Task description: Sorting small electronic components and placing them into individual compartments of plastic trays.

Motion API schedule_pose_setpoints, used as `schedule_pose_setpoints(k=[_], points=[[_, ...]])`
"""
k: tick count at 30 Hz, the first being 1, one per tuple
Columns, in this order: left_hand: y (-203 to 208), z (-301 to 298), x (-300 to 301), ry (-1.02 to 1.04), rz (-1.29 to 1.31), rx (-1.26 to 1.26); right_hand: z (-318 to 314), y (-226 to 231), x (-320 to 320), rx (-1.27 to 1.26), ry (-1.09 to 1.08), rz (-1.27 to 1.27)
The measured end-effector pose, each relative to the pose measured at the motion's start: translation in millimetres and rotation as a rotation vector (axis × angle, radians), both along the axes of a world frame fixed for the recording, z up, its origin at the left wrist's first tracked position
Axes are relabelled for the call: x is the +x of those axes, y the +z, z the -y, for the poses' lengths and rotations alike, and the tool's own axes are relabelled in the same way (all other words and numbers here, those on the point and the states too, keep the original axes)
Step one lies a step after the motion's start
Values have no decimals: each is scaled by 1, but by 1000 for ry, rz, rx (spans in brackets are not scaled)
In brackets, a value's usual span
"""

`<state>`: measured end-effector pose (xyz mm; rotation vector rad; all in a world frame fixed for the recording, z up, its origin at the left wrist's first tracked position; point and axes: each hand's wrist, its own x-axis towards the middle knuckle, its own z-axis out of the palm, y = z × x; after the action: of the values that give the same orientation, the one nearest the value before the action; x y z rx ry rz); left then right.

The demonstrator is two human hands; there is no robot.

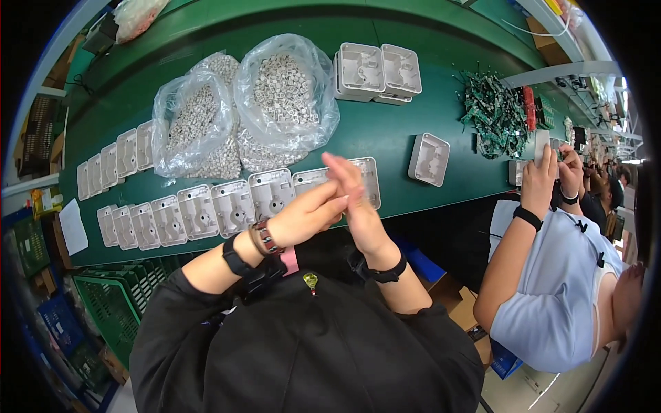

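Observation:
My left hand (308, 212) and my right hand (359, 206) meet in front of my chest, over the near edge of the green table. The right one is turned edge-on with its fingers stretched out. Against its palm lie the fingers of the left hand, extended and partly hidden; I see no object between them. Just beyond and partly behind the hands are light grey plastic housings (270, 193), open side up. They form a row along the table's near edge, with a round hole and small posts inside each.
Two clear plastic bags (286, 141) of small whitish parts stand behind the row. More housings (360, 69) are stacked at the back, and a single housing (428, 160) lies to the right. Beyond it are a pile of green circuit boards (494, 113) and a co-worker's hands (540, 182).

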<state>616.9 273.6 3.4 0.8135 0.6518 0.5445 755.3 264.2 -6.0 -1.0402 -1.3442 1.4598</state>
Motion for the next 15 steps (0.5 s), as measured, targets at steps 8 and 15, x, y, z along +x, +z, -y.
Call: schedule_pose_setpoints(k=[8, 15], points=[[-22, 17, -35, -91, -183, 207, 17, -8, 20, -47, 225, 178], [-56, 7, 1, -353, -531, 677, 16, -41, 63, 158, -128, 426]])
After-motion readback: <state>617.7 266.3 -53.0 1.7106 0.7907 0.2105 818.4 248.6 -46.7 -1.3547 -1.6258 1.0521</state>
